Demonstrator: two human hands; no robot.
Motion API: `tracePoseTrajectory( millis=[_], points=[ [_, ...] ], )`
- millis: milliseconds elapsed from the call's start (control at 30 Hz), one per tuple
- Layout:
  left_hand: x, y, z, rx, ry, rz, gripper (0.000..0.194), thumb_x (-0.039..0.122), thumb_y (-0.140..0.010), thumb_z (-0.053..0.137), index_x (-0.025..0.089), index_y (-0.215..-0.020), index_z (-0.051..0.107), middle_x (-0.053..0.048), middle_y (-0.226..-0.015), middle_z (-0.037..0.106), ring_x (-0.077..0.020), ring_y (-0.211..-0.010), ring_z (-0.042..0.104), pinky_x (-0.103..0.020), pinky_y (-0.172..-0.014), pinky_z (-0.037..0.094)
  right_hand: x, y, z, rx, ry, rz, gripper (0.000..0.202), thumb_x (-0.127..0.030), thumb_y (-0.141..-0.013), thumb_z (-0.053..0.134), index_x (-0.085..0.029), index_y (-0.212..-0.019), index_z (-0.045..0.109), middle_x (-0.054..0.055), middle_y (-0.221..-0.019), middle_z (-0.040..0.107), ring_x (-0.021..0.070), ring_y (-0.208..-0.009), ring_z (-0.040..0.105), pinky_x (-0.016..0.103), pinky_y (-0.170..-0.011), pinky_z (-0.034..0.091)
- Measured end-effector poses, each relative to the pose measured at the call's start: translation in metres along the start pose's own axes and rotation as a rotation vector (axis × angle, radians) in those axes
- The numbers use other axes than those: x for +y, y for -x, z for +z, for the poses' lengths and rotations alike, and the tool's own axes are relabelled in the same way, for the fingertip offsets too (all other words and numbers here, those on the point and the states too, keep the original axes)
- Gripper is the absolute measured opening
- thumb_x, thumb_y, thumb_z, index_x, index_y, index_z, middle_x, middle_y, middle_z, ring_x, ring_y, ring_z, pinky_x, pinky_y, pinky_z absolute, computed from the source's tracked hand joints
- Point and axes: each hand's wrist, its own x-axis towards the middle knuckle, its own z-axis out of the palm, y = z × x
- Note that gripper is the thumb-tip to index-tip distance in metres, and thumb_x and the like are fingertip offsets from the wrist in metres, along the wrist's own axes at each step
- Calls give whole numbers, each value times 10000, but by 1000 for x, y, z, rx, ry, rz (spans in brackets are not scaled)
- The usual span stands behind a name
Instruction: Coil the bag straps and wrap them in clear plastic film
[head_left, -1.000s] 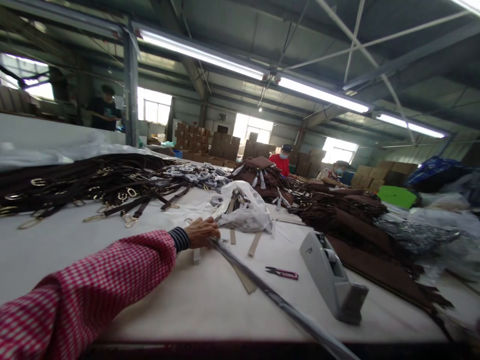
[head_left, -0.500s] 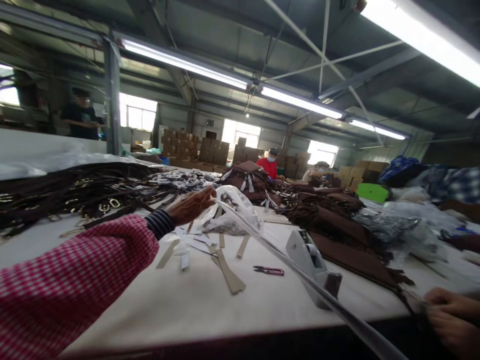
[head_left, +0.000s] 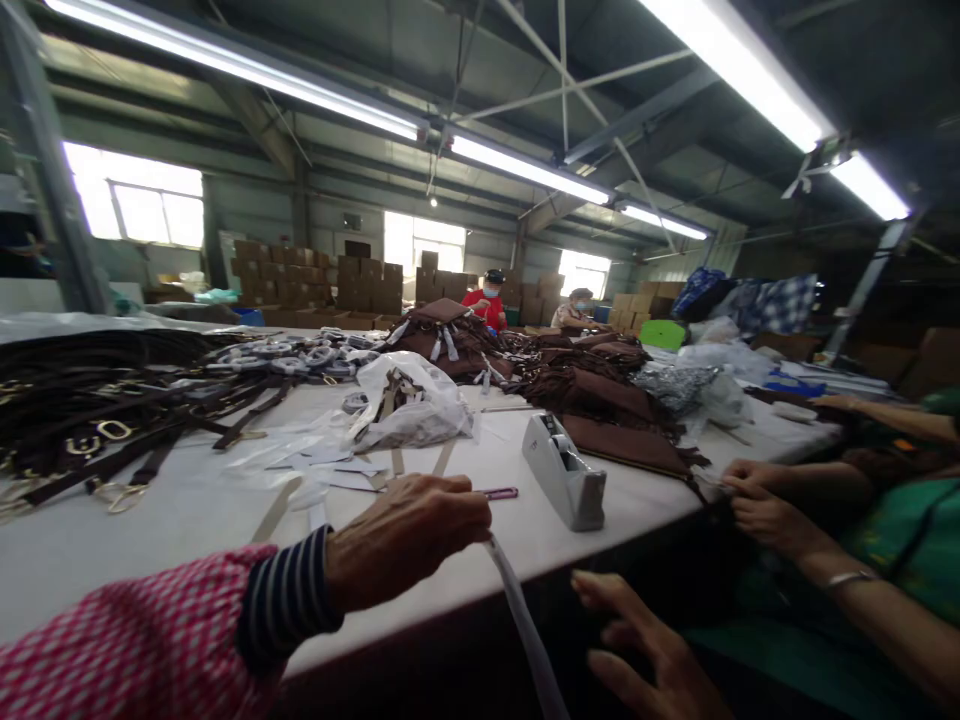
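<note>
My left hand (head_left: 416, 535), in a striped cuff and red-checked sleeve, is closed on the end of a long pale strip (head_left: 525, 630). The strip hangs down past the table's front edge and out of view at the bottom. To its right my right hand (head_left: 645, 650) has its fingers apart and holds nothing visible. Snips with a pink handle (head_left: 504, 493) lie partly hidden behind my left hand. A grey tape dispenser (head_left: 566, 475) stands on the white table (head_left: 465, 590), beyond both hands. Beige strips (head_left: 276, 508) and white paper pieces lie near my left wrist.
A clear plastic bag (head_left: 420, 400) of small parts stands mid-table. Dark straps with metal buckles (head_left: 112, 430) are heaped left, brown bags (head_left: 607, 400) right. A co-worker in green (head_left: 907, 540) sits close on the right, hands (head_left: 772, 510) at the table edge. Other people sit farther back.
My left hand has come back toward me and lower, bringing the strip's end along. My right hand has entered the view at the bottom. The view has swung right, showing more of the co-worker.
</note>
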Motion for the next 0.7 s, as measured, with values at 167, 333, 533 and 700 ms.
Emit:
tracePoseTrajectory(
  millis=[167,333,533,700],
  points=[
    [5,3,15,3,308,-36,303,451,-1019,572,251,-1218,685,-66,-1010,713,-211,-897,641,-302,-786,457,-52,-45,44,-362,-649,-51,374,-518,-910,708,-153,-985,737,23,-711,673,138,-591,573,251,-585,457],
    [-28,19,-2,-413,831,-422,425,542,-836,766,168,-1035,727,26,-678,580,-114,-565,480,-210,-471,334,-48,-52,37,-361,-702,106,287,-376,-796,850,-116,-802,729,-43,-548,540,66,-494,397,202,-474,256],
    [-55,32,5,-382,1007,-543,309,433,-809,788,133,-846,723,15,-594,591,-92,-502,490,-171,-423,334,-49,-55,30,-554,-561,135,389,-484,-895,744,-110,-790,735,0,-577,623,68,-472,433,194,-460,298],
    [-51,24,0,-293,913,-539,286,402,-818,772,122,-811,717,11,-565,598,-80,-470,468,-160,-407,330,-55,-66,37,-506,-571,185,441,-537,-916,704,-111,-803,722,43,-645,701,81,-470,521,182,-460,368]
  ],
)
